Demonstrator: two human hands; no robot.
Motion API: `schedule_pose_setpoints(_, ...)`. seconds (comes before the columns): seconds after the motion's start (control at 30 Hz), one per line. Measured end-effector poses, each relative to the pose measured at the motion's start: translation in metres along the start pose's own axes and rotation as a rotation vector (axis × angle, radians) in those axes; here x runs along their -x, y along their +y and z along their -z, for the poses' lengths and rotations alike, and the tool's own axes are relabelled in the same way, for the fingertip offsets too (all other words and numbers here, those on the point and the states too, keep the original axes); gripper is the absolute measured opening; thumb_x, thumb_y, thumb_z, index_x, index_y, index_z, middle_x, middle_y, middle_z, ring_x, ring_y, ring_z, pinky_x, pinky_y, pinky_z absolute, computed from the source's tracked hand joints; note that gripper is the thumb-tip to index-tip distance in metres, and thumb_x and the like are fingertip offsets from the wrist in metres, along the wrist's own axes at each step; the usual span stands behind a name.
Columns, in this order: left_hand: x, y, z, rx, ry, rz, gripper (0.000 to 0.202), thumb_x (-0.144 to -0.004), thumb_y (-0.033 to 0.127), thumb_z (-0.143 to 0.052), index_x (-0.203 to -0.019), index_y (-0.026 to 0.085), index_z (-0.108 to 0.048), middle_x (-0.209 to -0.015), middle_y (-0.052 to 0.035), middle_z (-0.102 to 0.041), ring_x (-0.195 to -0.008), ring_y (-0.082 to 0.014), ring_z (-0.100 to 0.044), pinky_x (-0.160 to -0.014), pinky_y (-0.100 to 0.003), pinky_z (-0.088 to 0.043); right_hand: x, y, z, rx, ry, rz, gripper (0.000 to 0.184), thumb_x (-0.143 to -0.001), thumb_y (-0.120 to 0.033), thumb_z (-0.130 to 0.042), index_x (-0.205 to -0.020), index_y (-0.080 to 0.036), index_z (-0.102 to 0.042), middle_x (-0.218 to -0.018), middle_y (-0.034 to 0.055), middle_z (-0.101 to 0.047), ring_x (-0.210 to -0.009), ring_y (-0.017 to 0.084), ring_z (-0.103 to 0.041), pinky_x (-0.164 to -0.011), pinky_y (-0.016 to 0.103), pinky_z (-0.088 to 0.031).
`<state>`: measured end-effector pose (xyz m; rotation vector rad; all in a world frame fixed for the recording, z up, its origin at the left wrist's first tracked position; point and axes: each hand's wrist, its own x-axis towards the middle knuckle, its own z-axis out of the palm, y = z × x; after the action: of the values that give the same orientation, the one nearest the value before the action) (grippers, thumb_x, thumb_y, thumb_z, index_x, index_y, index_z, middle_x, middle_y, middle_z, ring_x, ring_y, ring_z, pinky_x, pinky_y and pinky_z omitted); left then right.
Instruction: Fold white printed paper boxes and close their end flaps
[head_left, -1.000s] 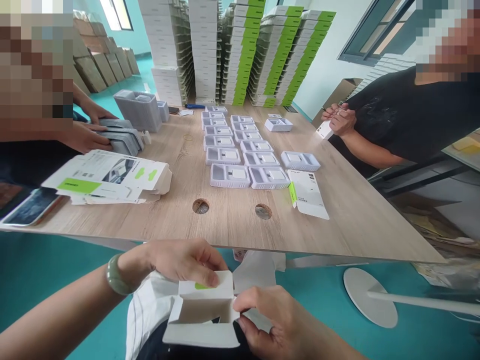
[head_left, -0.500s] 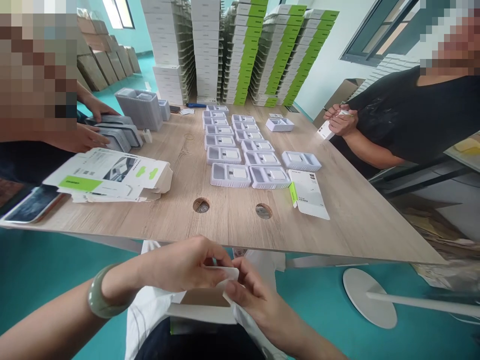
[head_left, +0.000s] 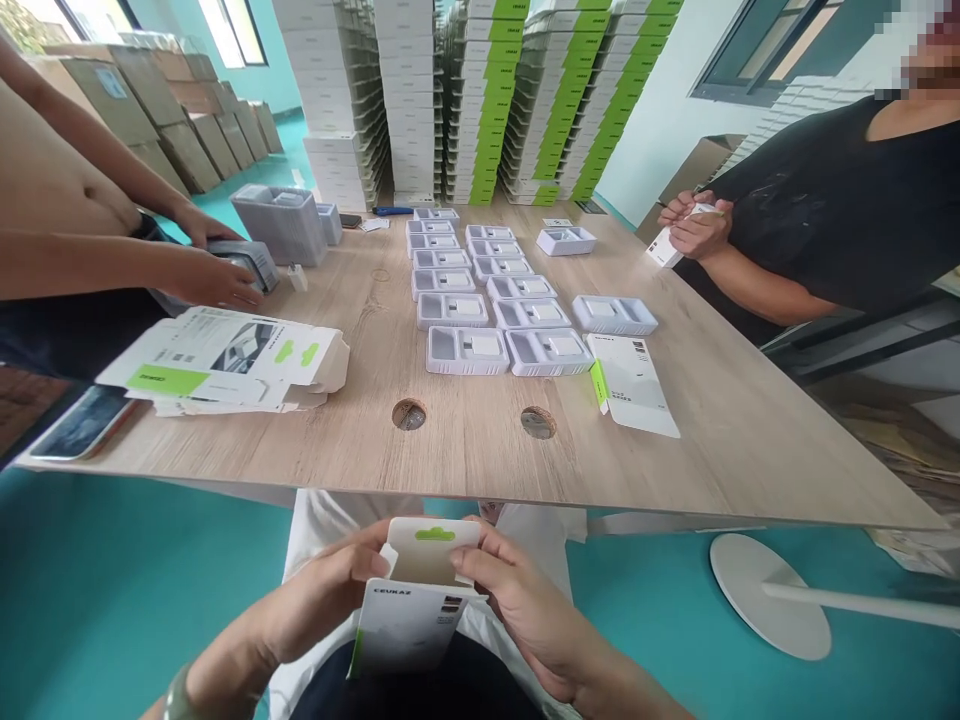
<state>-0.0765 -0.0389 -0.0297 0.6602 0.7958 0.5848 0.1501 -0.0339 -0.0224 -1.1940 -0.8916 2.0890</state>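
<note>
In the head view, the left hand (head_left: 322, 600) and right hand (head_left: 525, 610) hold a white carton (head_left: 409, 625) from either side, fingers curled around its edges, below the tabletop (head_left: 465, 440) and over the person's lap. Its open flap (head_left: 435, 545), with a green mark, now stands upright, and the printed panel faces the camera; half a second earlier, the hands were pinching the flap above a carton lying lower and flatter. On the tabletop lie rows of moulded trays (head_left: 457, 350) and a pile of flattened carton blanks (head_left: 225, 360). A co-worker's hand (head_left: 214, 278) rests on a grey tray stack (head_left: 244, 262).
</note>
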Motion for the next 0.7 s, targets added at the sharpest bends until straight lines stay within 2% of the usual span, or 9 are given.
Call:
schedule_pose_setpoints(0.13, -0.004, -0.013, -0.003, 0.064, 0.149, 0.028, 0.041, -0.080, 0.031, -0.063, -0.118, 0.019, -0.071, -0.093, -0.0025, -0.076, -0.094, -0.0247, -0.065, -0.083, -0.034, -0.046, -0.005, 0.010, -0.005, 0.019, -0.022, 0.051, 0.016, -0.092, -0.033, -0.060, -0.103, -0.024, -0.068, -0.103, 0.0028, -0.074, -0.107, 0.022, -0.068, -0.103, 0.038, -0.049)
schedule_pose_setpoints(0.23, -0.008, -0.018, -0.004, 0.065, 0.376, 0.044, 0.024, -0.079, 0.027, -0.064, -0.099, 0.018, -0.073, -0.076, 0.0020, -0.070, -0.079, -0.0200, -0.059, -0.073, -0.030, -0.044, -0.010, 0.030, -0.010, 0.077, 0.041, 0.176, 0.025, -0.104, -0.044, -0.054, -0.114, -0.025, -0.066, -0.103, 0.0053, -0.074, -0.100, 0.023, -0.071, -0.095, 0.039, -0.056)
schedule_pose_setpoints(0.3, -0.011, -0.021, -0.005, 0.062, 0.472, 0.017, 0.017, -0.080, 0.028, -0.063, -0.090, 0.018, -0.071, -0.072, 0.0021, -0.068, -0.078, -0.0200, -0.059, -0.072, -0.030, -0.044, -0.011, 0.045, -0.012, 0.140, 0.172, 0.340, 0.039, -0.109, -0.052, -0.045, -0.134, -0.026, -0.058, -0.111, 0.0085, -0.072, -0.099, 0.022, -0.072, -0.091, 0.038, -0.060)
schedule_pose_setpoints(0.33, -0.013, -0.023, -0.005, 0.065, 0.500, -0.004, 0.015, -0.081, 0.030, -0.062, -0.086, 0.019, -0.070, -0.072, 0.0013, -0.068, -0.079, -0.0209, -0.060, -0.073, -0.031, -0.045, -0.010, 0.051, -0.013, 0.196, 0.243, 0.437, 0.043, -0.110, -0.052, -0.042, -0.143, -0.027, -0.051, -0.121, 0.0107, -0.070, -0.104, 0.023, -0.071, -0.092, 0.038, -0.061)
schedule_pose_setpoints(0.4, -0.017, -0.028, -0.007, 0.080, 0.556, -0.032, 0.016, -0.082, 0.035, -0.063, -0.079, 0.020, -0.067, -0.072, -0.0004, -0.068, -0.081, -0.0221, -0.062, -0.072, -0.031, -0.047, -0.009, 0.058, -0.012, 0.383, 0.321, 0.633, 0.043, -0.111, -0.044, -0.044, -0.153, -0.033, -0.041, -0.147, 0.0133, -0.056, -0.125, 0.024, -0.065, -0.098, 0.040, -0.060)
schedule_pose_setpoints(0.47, -0.021, -0.033, -0.009, 0.099, 0.623, -0.040, 0.020, -0.080, 0.040, -0.064, -0.074, 0.021, -0.064, -0.073, -0.0012, -0.068, -0.079, -0.0217, -0.061, -0.067, -0.030, -0.046, -0.008, 0.058, -0.010, 0.644, 0.303, 0.825, 0.044, -0.110, -0.029, -0.048, -0.152, -0.039, -0.043, -0.161, 0.0121, -0.041, -0.138, 0.027, -0.057, -0.098, 0.041, -0.061)
schedule_pose_setpoints(0.57, -0.025, -0.039, -0.013, 0.119, 0.695, -0.032, 0.027, -0.081, 0.048, -0.064, -0.075, 0.022, -0.062, -0.074, -0.0020, -0.069, -0.078, -0.0227, -0.062, -0.066, -0.031, -0.048, -0.011, 0.052, -0.005, 0.939, 0.270, 1.010, 0.052, -0.105, -0.011, -0.049, -0.150, -0.038, -0.049, -0.160, 0.0143, -0.040, -0.127, 0.027, -0.064, -0.087, 0.039, -0.065)
schedule_pose_setpoints(0.63, -0.026, -0.042, -0.016, 0.121, 0.748, -0.044, 0.035, -0.084, 0.058, -0.061, -0.083, 0.022, -0.063, -0.079, -0.0040, -0.072, -0.082, -0.0260, -0.066, -0.069, -0.033, -0.052, -0.015, 0.048, -0.003, 0.991, 0.318, 1.058, 0.051, -0.105, -0.010, -0.049, -0.149, -0.035, -0.052, -0.156, 0.0165, -0.046, -0.114, 0.025, -0.071, -0.084, 0.040, -0.066)
schedule_pose_setpoints(0.7, -0.026, -0.045, -0.018, 0.041, 0.763, -0.103, 0.047, -0.091, 0.066, -0.050, -0.104, 0.023, -0.063, -0.102, -0.0071, -0.076, -0.098, -0.0295, -0.069, -0.078, -0.036, -0.055, -0.018, 0.045, -0.003, 0.998, 0.362, 1.055, 0.046, -0.105, -0.012, -0.049, -0.147, -0.031, -0.056, -0.147, 0.0170, -0.057, -0.111, 0.026, -0.072, -0.084, 0.042, -0.067)
